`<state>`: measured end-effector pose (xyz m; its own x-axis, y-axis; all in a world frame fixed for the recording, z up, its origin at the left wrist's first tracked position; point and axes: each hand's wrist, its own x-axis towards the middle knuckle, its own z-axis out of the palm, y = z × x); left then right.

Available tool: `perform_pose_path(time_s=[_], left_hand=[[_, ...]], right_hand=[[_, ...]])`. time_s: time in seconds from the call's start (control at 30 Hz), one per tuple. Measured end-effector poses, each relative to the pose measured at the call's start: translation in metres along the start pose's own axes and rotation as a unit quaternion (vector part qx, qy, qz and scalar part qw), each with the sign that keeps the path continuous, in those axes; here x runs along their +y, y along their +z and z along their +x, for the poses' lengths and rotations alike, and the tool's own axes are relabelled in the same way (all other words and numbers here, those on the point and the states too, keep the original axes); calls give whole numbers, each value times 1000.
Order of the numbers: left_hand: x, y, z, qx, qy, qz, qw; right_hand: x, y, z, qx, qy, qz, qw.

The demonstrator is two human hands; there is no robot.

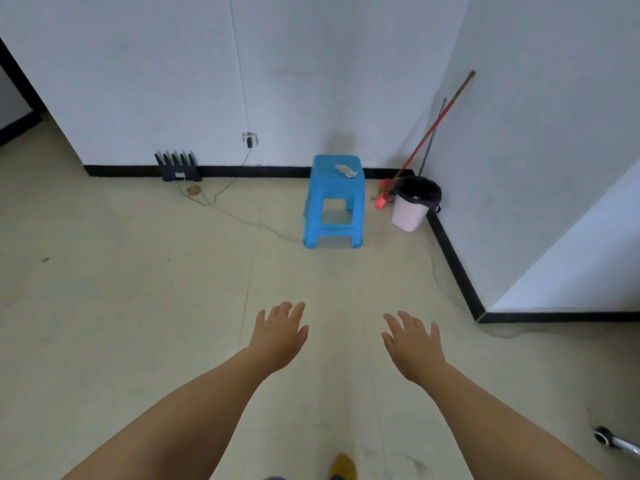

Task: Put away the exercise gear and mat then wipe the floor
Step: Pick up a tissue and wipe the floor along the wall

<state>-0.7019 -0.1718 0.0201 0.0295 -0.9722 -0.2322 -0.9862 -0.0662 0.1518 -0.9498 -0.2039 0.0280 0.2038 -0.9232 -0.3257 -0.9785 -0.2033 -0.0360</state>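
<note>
Left hand (pixel 280 336) and right hand (pixel 412 344) stretched forward over the floor (pixel 121 289), fingers spread, each grip apart and empty, crumpled cloth (pixel 346 170) on far blue stool (pixel 334 200), broom (pixel 424 140) head half hidden behind bin (pixel 412 209), yellow shoe (pixel 343 466) cut off near edge

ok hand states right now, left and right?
Left hand: open, fingers spread, holding nothing, above the floor.
Right hand: open, fingers spread, holding nothing, above the floor.
</note>
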Motion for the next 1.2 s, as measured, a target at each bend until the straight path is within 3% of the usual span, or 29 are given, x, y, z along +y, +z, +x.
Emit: perform_pose_path(time_s=[0.3,0.67,0.93,1.2], left_hand=[[-41,-51,223,-1,-24,-16,1000],[-104,-149,499,1,39,13,999],[-86,-143,648,-51,60,-5,997],[-58,-122,792,-112,-19,-50,992]], right_hand=[[-14,-73,234,1,-44,-9,999],[-35,-164,478,15,21,63,998],[6,-180,634,-33,12,49,998],[60,-189,804,-112,-46,39,992]])
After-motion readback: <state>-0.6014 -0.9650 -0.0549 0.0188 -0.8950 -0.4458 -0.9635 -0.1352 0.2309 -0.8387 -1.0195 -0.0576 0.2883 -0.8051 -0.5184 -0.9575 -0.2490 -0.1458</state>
